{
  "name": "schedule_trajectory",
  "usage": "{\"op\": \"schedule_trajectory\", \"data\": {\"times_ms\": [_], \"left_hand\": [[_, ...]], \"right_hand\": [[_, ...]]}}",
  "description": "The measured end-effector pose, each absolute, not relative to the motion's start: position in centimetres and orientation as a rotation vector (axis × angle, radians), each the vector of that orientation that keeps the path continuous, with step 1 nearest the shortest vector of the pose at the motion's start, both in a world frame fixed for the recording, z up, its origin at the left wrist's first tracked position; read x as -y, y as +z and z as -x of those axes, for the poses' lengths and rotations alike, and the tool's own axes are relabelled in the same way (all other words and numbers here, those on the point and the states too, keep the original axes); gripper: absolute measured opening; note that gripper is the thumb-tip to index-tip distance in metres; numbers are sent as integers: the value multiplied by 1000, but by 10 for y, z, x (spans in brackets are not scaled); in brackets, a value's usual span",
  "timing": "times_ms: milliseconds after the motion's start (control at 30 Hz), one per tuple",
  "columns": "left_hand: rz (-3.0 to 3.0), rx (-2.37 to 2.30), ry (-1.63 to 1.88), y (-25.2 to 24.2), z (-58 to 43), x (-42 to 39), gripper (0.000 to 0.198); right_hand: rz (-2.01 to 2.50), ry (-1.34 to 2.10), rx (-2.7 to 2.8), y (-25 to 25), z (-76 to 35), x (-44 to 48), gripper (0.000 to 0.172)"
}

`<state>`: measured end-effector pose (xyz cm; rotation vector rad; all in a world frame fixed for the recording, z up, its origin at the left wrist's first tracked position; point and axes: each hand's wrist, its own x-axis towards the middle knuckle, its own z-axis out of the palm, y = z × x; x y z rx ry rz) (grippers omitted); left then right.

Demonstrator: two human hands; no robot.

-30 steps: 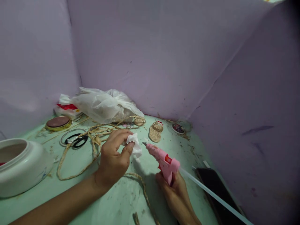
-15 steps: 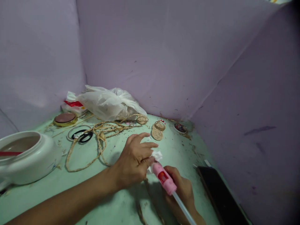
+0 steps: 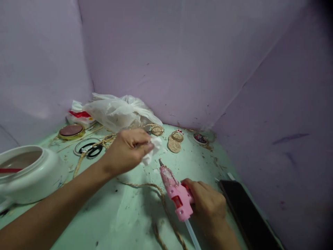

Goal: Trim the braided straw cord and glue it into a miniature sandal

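Note:
My right hand (image 3: 208, 205) is wrapped round the handle of a pink hot glue gun (image 3: 179, 196), whose metal nozzle points up and away from me. A clear glue stick (image 3: 193, 234) sticks out of its back end. My left hand (image 3: 130, 149) pinches a crumpled white tissue (image 3: 153, 151) a little to the left of the nozzle, apart from it. Beyond the nozzle lies a small sole-shaped piece of coiled twine (image 3: 174, 145) with a red and white trim at its top. A braided rope (image 3: 163, 201) runs across the table below the gun.
Black-handled scissors (image 3: 95, 151), a tape roll and more rope lie left of centre. A white pot (image 3: 49, 173) stands at left. At the back are a plastic bag (image 3: 117, 111), a round tin (image 3: 71, 131) and a small dish (image 3: 200, 139). A dark phone-like slab (image 3: 247, 215) lies at right.
My left hand has moved left and away from the glue gun's nozzle with the tissue, closing its fingers. The nozzle is now uncovered, and the gun has turned slightly more upright.

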<state>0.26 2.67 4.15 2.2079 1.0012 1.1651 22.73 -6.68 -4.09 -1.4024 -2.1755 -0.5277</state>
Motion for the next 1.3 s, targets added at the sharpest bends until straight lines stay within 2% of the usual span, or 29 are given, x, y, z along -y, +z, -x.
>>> {"op": "schedule_trajectory", "data": {"times_ms": [167,267,467,633,800,967,1133,1200,1300], "left_hand": [[-2421,-841,766,28,-25,-1,20],[-2471,-855,652,15,-37,10,21],[-2654,-621,866,9,-26,-11,20],[-2601,-1015,1259,34,9,-41,21],[-2392,-1238,1270,51,20,-42,29],[-2257,-971,1074,40,3,-31,16],[-2567,-673,708,21,-9,-27,35],[-2737,-795,559,13,-4,-36,39],[-2846,-1169,389,8,13,-57,35]], "right_hand": [[1319,-609,2122,-42,-225,67,20],[1322,-674,2113,-42,-223,66,22],[1319,-650,2095,-41,-223,65,19],[1270,-677,2059,-41,-229,65,18],[1201,-629,2044,-42,-229,66,16],[1161,-625,2067,-43,-229,66,17],[1138,-591,2094,-44,-227,68,18],[1145,-594,2079,-44,-227,68,19],[1158,-579,2067,-43,-228,67,19]]}}
